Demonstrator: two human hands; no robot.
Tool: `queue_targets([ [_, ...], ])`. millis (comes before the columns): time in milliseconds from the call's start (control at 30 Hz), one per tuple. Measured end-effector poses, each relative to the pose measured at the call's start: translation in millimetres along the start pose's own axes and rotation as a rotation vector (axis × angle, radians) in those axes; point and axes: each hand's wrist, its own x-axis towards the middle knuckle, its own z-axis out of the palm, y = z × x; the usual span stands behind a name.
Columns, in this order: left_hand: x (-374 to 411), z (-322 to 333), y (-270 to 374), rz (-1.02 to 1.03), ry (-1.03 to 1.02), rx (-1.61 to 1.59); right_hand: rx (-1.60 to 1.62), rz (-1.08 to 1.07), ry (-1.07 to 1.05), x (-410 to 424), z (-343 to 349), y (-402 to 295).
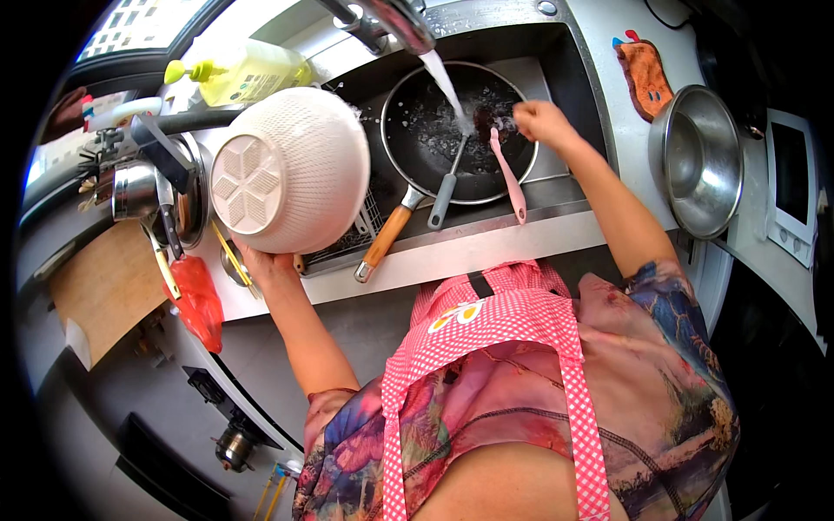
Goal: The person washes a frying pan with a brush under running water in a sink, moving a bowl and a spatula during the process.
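Note:
My left hand (264, 264) grips the rim of a white plastic colander (313, 169), tipped on its side with its patterned base facing left. Water runs from a faucet (401, 26) into a black frying pan (430, 146) with a wooden handle (386, 238), set in the sink (554, 58). Over the pan's right rim is my right hand (544, 122), its fingers curled; nothing shows in it. A grey-handled utensil (443, 202) and a pink-handled utensil (507, 172) lean in the pan. Splashing water blurs a dark reddish patch by the pink one.
A steel bowl (700, 163) and an orange cloth (645, 75) lie right of the sink. Leftward are a yellow soap bottle (257, 71), a steel pot (135, 189), a black-handled knife (171, 231), a red plastic bag (197, 303) and chopsticks (231, 255). A wire rack (371, 218) sits beside the pan.

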Motion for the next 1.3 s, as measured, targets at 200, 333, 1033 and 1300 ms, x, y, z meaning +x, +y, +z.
queue_targets([
  [200, 37, -48, -19, -0.111, 0.188, -0.014, -0.729, 0.102, 0.030, -69, 79, -5],
  [333, 81, -91, -55, -0.135, 0.206, -0.073, -0.781, 0.050, 0.003, -91, 94, -27],
  [1033, -84, 61, -164, 0.865, -0.967, 1.775, -0.572, -0.204, 0.161, -56, 66, 18],
  [1300, -75, 85, -152, 0.209, -1.071, 1.937, -0.743, -0.002, 0.145, -31, 35, 29],
])
